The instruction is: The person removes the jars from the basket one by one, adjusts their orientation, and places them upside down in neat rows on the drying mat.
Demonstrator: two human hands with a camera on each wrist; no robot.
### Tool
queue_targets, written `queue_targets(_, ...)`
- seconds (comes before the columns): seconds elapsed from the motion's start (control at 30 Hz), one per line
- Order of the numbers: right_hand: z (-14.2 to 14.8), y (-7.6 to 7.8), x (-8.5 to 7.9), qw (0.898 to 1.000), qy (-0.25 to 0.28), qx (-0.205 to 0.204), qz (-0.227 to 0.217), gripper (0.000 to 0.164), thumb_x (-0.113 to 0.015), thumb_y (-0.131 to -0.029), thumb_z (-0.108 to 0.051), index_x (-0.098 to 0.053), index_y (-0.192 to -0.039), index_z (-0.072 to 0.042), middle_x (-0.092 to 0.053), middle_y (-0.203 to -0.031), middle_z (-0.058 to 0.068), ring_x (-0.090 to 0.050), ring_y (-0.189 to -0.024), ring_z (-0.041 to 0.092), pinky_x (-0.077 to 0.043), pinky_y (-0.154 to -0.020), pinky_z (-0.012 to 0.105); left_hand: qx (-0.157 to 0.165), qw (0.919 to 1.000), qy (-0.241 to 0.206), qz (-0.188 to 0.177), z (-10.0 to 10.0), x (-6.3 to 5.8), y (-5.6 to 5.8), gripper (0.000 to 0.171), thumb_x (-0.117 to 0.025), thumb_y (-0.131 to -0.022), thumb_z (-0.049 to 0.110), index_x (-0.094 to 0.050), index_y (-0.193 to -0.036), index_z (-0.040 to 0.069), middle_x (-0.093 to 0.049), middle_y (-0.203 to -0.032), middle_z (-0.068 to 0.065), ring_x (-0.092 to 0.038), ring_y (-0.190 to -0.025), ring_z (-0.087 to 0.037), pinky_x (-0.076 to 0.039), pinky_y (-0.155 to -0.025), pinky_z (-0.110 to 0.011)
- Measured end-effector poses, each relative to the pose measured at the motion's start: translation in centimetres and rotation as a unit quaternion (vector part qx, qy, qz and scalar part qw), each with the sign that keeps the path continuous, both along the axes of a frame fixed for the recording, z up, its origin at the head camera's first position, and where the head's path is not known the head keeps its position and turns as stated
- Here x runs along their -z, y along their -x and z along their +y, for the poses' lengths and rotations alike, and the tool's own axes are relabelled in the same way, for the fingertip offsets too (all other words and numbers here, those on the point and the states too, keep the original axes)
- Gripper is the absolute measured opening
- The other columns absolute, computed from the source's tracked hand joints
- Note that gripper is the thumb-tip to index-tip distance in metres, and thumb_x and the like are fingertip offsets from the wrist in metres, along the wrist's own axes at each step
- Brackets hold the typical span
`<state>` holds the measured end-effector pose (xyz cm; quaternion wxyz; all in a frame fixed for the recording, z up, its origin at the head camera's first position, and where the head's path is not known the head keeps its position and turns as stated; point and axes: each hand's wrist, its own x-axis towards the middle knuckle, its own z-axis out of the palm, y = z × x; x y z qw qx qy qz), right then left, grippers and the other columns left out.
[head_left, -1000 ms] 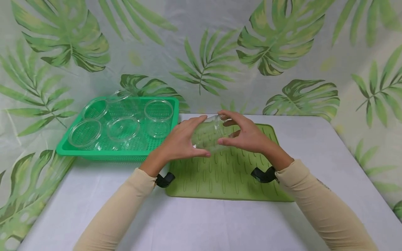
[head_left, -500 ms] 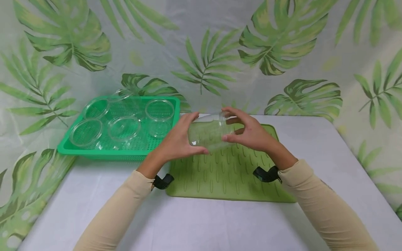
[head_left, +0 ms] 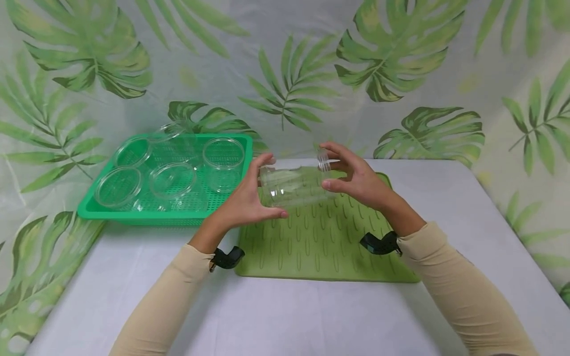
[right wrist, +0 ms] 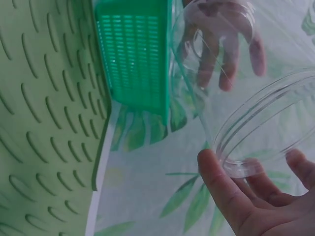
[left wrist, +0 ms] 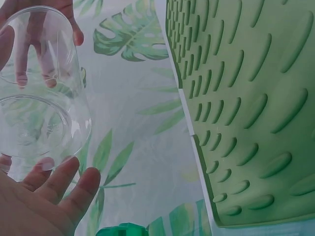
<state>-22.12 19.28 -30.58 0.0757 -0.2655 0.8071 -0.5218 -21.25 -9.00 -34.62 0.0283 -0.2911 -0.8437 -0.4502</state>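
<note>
A clear, colourless jar (head_left: 294, 185) lies on its side in the air above the green mat (head_left: 311, 247), its ridged neck toward the right. My left hand (head_left: 249, 198) holds it at the base end, thumb below and fingers behind. At the neck, my right hand (head_left: 358, 178) grips the rim between thumb and fingers. In the left wrist view the jar's round base (left wrist: 34, 125) faces my left fingers (left wrist: 81, 191). The right wrist view shows the ridged rim (right wrist: 241, 132) against my right fingers (right wrist: 224, 184). No lid is visible on the jar.
A green perforated basket (head_left: 142, 215) stands at the left on the white table (head_left: 285, 316). Several clear jars, including an upright one (head_left: 223, 165), are inside it. A leaf-patterned cloth (head_left: 294, 29) hangs behind. Each wrist wears a black camera mount (head_left: 227, 258).
The jar has turned nearer to level and its neck has risen slightly. My hands have drawn a little apart, the left toward its base, the right toward its rim.
</note>
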Motion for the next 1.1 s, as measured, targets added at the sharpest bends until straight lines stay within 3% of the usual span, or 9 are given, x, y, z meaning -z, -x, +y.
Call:
queue_targets(0.33, 0.3, -0.1, 0.4, 1.0, -0.012, -0.014, -0.014, 0.074, -0.061, -0.095, -0.009, -0.023, -0.158, -0.017, -0.032, -0.155, 0.02, -0.037, -0.143, 0.042, -0.048, -0.098, 0.057, 0.006, 0.9998, 0.018, 0.002, -0.4, -0.2, -0.4, 0.119, -0.09, -0.07, 0.027, -0.01, -0.157, 0.022, -0.03, -0.155, -0.01, -0.038, -0.141, -0.027, -0.043, -0.111, -0.049)
queue_targets(0.5, 0.7, -0.3, 0.8, 0.998, -0.019, -0.039, -0.049, 0.075, -0.062, -0.097, -0.017, -0.019, -0.159, -0.021, -0.035, -0.154, 0.02, -0.039, -0.142, 0.042, -0.048, -0.101, 0.056, 0.014, 0.9998, 0.0, -0.015, -0.6, -0.5, -0.6, 0.113, -0.086, -0.074, 0.027, -0.011, -0.157, 0.025, -0.03, -0.155, -0.01, -0.038, -0.142, -0.03, -0.039, -0.115, -0.05)
queue_targets(0.67, 1.0, -0.5, 1.3, 0.995, -0.022, -0.069, -0.072, 0.082, -0.066, -0.095, -0.021, -0.016, -0.16, -0.021, -0.033, -0.156, 0.02, -0.04, -0.142, 0.044, -0.052, -0.098, 0.052, 0.034, 0.9991, -0.024, -0.009, -0.6, -1.3, -0.7, 0.108, -0.084, -0.075, 0.023, -0.014, -0.158, 0.026, -0.03, -0.156, -0.009, -0.037, -0.143, -0.027, -0.04, -0.115, -0.047)
queue_targets(0.83, 1.1, -0.7, 1.9, 0.991, -0.028, -0.105, -0.079, 0.091, -0.072, -0.091, -0.015, -0.014, -0.16, -0.02, -0.033, -0.155, 0.022, -0.038, -0.142, 0.046, -0.051, -0.1, 0.049, 0.046, 0.9987, -0.013, 0.017, -0.5, -2.3, -0.8, 0.105, -0.083, -0.074, 0.026, -0.02, -0.158, 0.026, -0.033, -0.154, -0.006, -0.039, -0.139, -0.024, -0.046, -0.109, -0.047)
queue_targets(1.1, 0.7, -0.9, 2.8, 0.987, -0.024, -0.138, -0.076, 0.094, -0.074, -0.089, -0.018, -0.012, -0.16, -0.02, -0.03, -0.158, 0.024, -0.037, -0.142, 0.048, -0.045, -0.104, 0.059, 0.052, 0.9952, 0.03, 0.077, -0.3, -4.0, -0.9, 0.102, -0.082, -0.072, 0.037, -0.027, -0.156, 0.018, -0.037, -0.154, -0.007, -0.043, -0.135, -0.024, -0.046, -0.103, -0.045)
